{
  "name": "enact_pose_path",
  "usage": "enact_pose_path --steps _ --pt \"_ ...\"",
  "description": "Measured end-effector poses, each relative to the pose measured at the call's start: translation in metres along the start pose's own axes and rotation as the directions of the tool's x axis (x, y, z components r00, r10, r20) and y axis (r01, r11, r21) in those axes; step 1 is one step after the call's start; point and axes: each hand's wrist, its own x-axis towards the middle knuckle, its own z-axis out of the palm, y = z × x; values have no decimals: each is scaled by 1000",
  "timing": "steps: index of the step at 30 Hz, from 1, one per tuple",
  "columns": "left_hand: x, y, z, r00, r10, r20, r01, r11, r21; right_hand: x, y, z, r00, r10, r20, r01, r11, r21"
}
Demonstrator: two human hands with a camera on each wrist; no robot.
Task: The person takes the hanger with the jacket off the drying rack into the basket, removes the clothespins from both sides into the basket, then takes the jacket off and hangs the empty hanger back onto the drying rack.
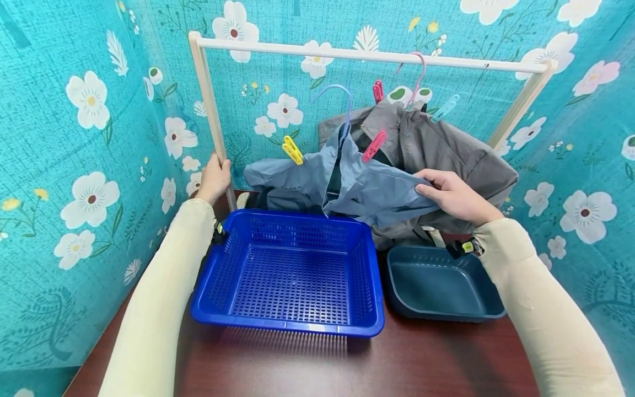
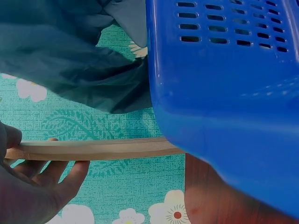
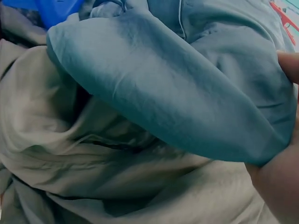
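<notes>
My left hand (image 1: 214,179) grips the left wooden post (image 2: 98,149) of a clothes rack, thumb on one side and fingers on the other. With my right hand (image 1: 448,193) I pinch the end of a sleeve of a blue jacket (image 3: 154,84). That jacket is on a light blue hanger (image 1: 349,105), whose hook shows below the rail in the head view. A yellow clothespin (image 1: 292,150) and a pink clothespin (image 1: 374,146) clip its shoulders. Behind it a grey jacket (image 1: 451,140) hangs from the rail on a pink hanger (image 1: 419,77).
The white rail (image 1: 297,50) spans the rack's top. A red clothespin (image 1: 378,91) and a light blue clothespin (image 1: 445,108) are on the grey jacket. A blue basket (image 1: 288,325) and a dark teal basin (image 1: 446,314) stand on the brown table (image 1: 278,369). Flowered cloth surrounds everything.
</notes>
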Motion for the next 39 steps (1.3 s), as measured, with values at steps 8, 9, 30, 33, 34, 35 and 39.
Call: enact_pose_path --steps 8,9,30,33,34,35,39 --pt "-4 -1 -6 1000 -4 0 4 1000 -5 -6 10 9 997 -6 71 5 1000 8" --pt "-5 -1 -7 1000 -4 0 4 1000 -2 -7 11 11 997 -5 81 4 1000 10" --pt "-27 19 -25 869 -191 457 -28 902 431 -17 33 22 990 -3 142 -5 998 55" --pt "-34 25 -20 864 -115 491 -125 894 429 -18 34 23 990 3 139 -12 998 67" --pt "-37 28 -18 866 -71 495 -158 901 405 -18 34 23 991 7 136 -16 998 66" --pt "-38 29 -15 871 -27 491 -185 908 377 -19 34 23 991 10 135 -20 997 68" --pt "-47 39 -5 882 151 446 -272 937 218 -18 36 22 991 7 135 -16 998 65"
